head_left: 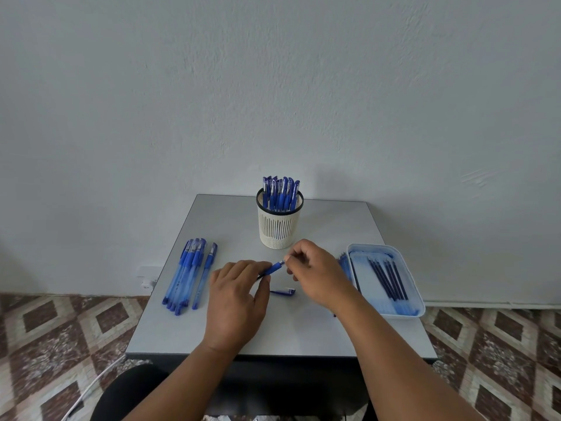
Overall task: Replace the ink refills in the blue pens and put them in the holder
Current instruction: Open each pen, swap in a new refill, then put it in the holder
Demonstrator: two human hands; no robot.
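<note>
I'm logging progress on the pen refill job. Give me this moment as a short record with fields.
left hand: grips pen in work
right hand: pinches that pen's tip end
cap: lies on table
holder: upright, holds blue pens
pens waiting: lie left of hands
tray: right side, holds dark refills

On the worktop [230, 226] there are 1 cream holder [278, 230] with about 8 capped pens [280, 192], 5 pens lying flat [189, 273], 1 pen held in 2 hands, 1 loose cap [283, 292], and 1 tray [408, 270] with 5 dark refills [387, 278].
</note>
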